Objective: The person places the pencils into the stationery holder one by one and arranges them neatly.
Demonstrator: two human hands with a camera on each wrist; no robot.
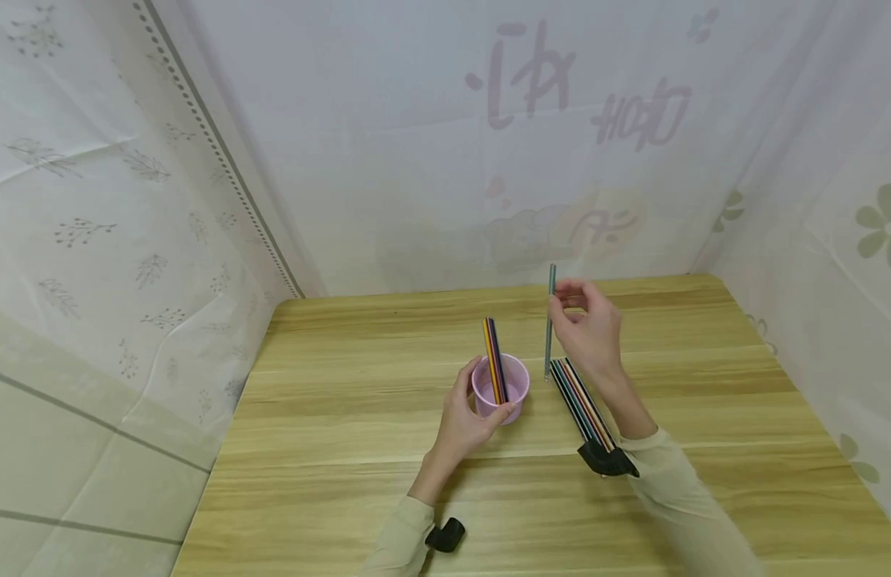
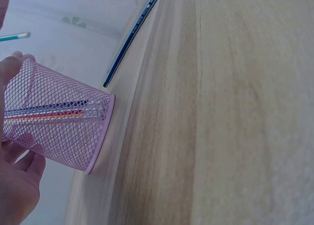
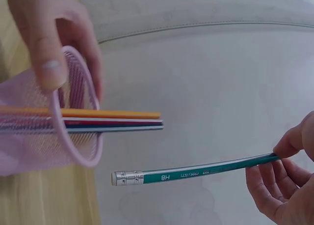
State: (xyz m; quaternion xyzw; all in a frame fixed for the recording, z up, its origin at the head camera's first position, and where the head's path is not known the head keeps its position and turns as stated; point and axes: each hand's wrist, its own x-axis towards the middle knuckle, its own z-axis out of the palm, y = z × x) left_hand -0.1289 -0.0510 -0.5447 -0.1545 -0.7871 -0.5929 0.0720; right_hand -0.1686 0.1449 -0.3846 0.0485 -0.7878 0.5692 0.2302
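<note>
A pink mesh pencil cup (image 1: 515, 377) stands upright on the table, and my left hand (image 1: 463, 417) grips it round the side. Several pencils (image 1: 492, 344), yellow, red and dark blue among them, lean inside it with their ends above the rim. My right hand (image 1: 590, 324) pinches a green pencil (image 3: 196, 172) between thumb and fingers, to the right of the cup. This pencil hangs nearly upright in the head view, its silver ferrule and eraser end (image 3: 126, 178) pointing down. Beneath the right hand, several more pencils (image 1: 578, 401) lie side by side on the table.
The wood-grain table (image 1: 330, 401) ends at a back edge against a pale printed curtain (image 1: 417, 160). Black wrist mounts (image 1: 445, 535) show at both sleeves; the right one overlaps the near ends of the lying pencils. A dark blue pencil (image 2: 132, 38) lies beyond the cup.
</note>
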